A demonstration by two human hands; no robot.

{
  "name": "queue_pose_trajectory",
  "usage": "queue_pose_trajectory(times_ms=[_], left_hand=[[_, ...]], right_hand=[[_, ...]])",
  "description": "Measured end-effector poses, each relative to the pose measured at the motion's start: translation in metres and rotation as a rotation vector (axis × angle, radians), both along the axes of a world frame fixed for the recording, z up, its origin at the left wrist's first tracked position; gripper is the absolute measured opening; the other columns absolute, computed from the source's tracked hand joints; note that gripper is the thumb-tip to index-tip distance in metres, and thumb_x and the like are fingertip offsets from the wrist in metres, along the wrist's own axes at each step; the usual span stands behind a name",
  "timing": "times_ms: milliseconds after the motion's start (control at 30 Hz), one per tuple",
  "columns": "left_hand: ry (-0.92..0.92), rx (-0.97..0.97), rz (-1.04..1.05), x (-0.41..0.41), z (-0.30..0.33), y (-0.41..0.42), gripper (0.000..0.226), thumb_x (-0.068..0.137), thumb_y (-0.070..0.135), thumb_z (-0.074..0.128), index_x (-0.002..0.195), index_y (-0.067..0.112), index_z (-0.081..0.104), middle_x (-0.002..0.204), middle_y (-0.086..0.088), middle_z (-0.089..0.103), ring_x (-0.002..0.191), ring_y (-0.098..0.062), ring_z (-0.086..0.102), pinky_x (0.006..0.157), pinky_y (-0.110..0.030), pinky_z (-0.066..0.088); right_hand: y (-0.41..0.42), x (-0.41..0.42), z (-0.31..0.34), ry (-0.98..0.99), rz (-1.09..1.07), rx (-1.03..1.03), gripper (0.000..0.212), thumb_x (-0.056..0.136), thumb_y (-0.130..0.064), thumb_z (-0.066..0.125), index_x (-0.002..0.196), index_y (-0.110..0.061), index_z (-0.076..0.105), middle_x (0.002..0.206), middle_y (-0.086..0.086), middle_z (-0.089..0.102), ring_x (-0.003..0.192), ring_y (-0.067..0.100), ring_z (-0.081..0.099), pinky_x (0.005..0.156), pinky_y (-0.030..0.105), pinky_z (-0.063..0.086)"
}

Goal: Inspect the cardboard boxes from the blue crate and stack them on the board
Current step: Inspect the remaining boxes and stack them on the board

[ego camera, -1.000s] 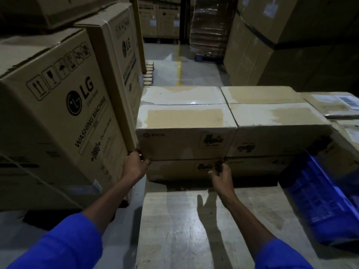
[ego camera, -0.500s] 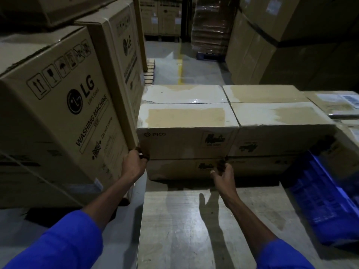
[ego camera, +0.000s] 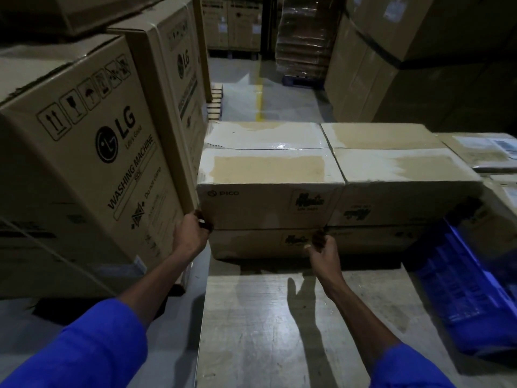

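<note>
Cardboard boxes stacked two high at the far end of the board, several of them side by side, tops patched with pale tape. Little changed over the last second: nearest top box sitting a touch squarer over the one beneath, no longer being nudged far, both hands hardly shifted. Left hand curled round the near left bottom corner of that top box, hard against the LG washing machine carton left of the stack. Right hand pinching at the seam under the same box, near its right bottom corner. Blue crate tilted just right of the stack, contents too dark to tell. Probably a final alignment of this box; next, likely back to the crate for another.
</note>
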State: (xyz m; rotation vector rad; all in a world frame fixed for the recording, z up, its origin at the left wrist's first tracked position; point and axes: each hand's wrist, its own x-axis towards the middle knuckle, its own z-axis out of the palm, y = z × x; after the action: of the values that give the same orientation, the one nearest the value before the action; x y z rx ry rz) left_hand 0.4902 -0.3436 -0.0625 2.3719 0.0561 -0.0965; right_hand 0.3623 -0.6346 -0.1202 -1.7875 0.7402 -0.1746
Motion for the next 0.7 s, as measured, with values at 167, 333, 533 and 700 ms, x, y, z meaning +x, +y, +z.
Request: queue_pose_trajectory(times_ms=[167, 333, 533, 700], left_hand=[[0.009, -0.009, -0.017, 0.0016, -0.0015, 0.0047, 0.021, 0.087, -0.002, 0.069, 0.103, 0.011, 0.072, 0.095, -0.011, 0.073, 0.085, -0.029, 0.069, 0.072, -0.046, 0.062], [-0.005, 0.01, -0.032, 0.0036, 0.0027, 0.0049, 0.025, 0.084, -0.006, 0.068, 0.101, 0.011, 0.071, 0.085, -0.008, 0.069, 0.083, -0.032, 0.069, 0.067, -0.039, 0.058], [0.0, 0.021, -0.033, 0.0049, 0.0028, 0.005, 0.021, 0.083, -0.004, 0.069, 0.093, 0.014, 0.069, 0.084, -0.012, 0.071, 0.079, -0.031, 0.067, 0.064, -0.038, 0.055], [0.004, 0.048, -0.022, 0.003, 0.0023, 0.0008, 0.013, 0.087, -0.004, 0.066, 0.086, 0.008, 0.068, 0.078, -0.012, 0.064, 0.07, -0.028, 0.059, 0.053, -0.028, 0.038]], right_hand=[[0.0001, 0.0006, -0.0013, -0.014, -0.012, -0.009, 0.055, 0.1, -0.015, 0.065, 0.149, -0.011, 0.04, 0.143, 0.006, 0.049, 0.127, 0.025, 0.054, 0.089, 0.029, 0.051], [0.0005, -0.0009, -0.0007, -0.008, 0.003, -0.013, 0.05, 0.102, -0.013, 0.063, 0.147, -0.01, 0.042, 0.14, 0.008, 0.048, 0.107, 0.016, 0.059, 0.061, 0.017, 0.052], [0.0013, 0.0007, -0.0011, -0.018, 0.001, -0.035, 0.051, 0.101, -0.011, 0.063, 0.147, -0.011, 0.042, 0.139, 0.008, 0.049, 0.099, 0.011, 0.057, 0.056, 0.016, 0.049], [0.0015, 0.0009, -0.002, -0.031, -0.017, -0.045, 0.053, 0.099, -0.014, 0.066, 0.147, -0.013, 0.043, 0.142, 0.009, 0.051, 0.123, 0.025, 0.055, 0.106, 0.05, 0.051]])
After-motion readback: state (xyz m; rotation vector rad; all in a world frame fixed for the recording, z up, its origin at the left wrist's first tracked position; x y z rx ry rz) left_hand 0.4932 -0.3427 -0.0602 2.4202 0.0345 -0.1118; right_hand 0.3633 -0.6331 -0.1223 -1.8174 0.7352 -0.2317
